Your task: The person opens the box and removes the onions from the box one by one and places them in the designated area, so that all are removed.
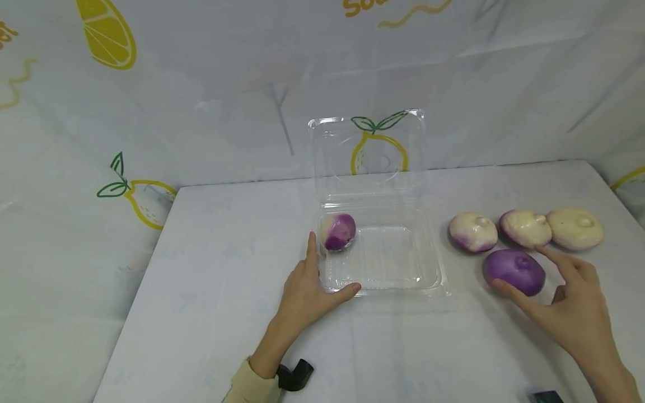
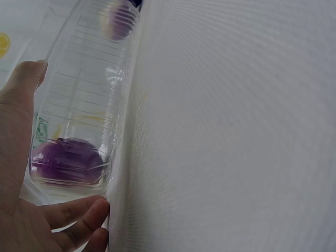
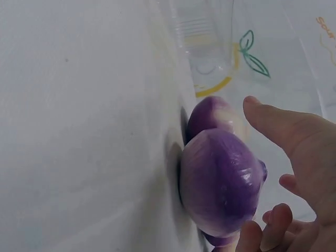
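A clear plastic clamshell box lies with its lid raised at the back, one purple-and-white turnip in its left end. At the box's front left corner is my left hand, thumb along the front edge and index finger by the left side. My right hand reaches around a mostly purple turnip, thumb and fingers spread apart. In the right wrist view, a gap shows between the thumb and that purple turnip. Behind it sit three paler turnips: one on the left, a middle one and a right one.
The white table meets a hanging white sheet printed with lemons at its back edge. A black strap piece is at my left wrist. Another dark object shows at the bottom right edge.
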`<state>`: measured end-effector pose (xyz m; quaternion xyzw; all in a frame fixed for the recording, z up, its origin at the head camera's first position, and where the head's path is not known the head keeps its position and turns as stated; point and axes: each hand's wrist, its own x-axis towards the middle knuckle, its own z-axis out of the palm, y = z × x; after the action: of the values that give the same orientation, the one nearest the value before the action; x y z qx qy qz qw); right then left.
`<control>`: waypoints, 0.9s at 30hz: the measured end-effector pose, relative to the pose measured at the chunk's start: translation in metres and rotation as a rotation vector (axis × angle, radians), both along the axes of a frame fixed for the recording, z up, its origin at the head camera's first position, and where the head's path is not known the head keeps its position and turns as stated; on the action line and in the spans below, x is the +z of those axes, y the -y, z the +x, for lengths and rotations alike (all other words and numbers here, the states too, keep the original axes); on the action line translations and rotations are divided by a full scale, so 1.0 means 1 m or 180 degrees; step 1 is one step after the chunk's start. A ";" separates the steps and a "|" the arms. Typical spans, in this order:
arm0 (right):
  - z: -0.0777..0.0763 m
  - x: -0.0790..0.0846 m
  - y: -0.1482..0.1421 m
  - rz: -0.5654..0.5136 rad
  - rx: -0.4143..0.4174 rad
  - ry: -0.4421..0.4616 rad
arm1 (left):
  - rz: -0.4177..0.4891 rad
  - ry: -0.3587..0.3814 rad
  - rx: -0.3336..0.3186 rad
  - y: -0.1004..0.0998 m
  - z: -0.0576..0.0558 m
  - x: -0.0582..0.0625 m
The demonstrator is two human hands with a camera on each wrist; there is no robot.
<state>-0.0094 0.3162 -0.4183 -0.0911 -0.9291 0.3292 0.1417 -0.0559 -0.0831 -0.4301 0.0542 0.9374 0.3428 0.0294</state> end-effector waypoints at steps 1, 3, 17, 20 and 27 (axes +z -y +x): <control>0.000 0.002 0.002 -0.0059 0.0009 -0.0066 | 0.0000 0.0003 -0.0002 0.000 0.000 0.000; 0.000 0.005 0.008 -0.0171 -0.0005 -0.0172 | -0.0002 0.0005 -0.0003 0.000 0.000 0.000; -0.021 0.023 0.064 -0.0574 0.0458 -0.0771 | -0.0002 -0.0040 -0.0003 -0.001 0.000 -0.001; -0.026 0.025 0.076 -0.0642 0.0580 -0.0734 | -0.0008 -0.0043 -0.0001 -0.001 0.000 0.000; -0.034 0.026 0.098 -0.0692 0.0740 -0.0655 | -0.0037 -0.0092 0.0000 0.000 0.000 -0.002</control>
<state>-0.0434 0.2183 -0.3920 0.0363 -0.8729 0.4494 0.1863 -0.0556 -0.0829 -0.4317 0.0590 0.9397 0.3366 0.0160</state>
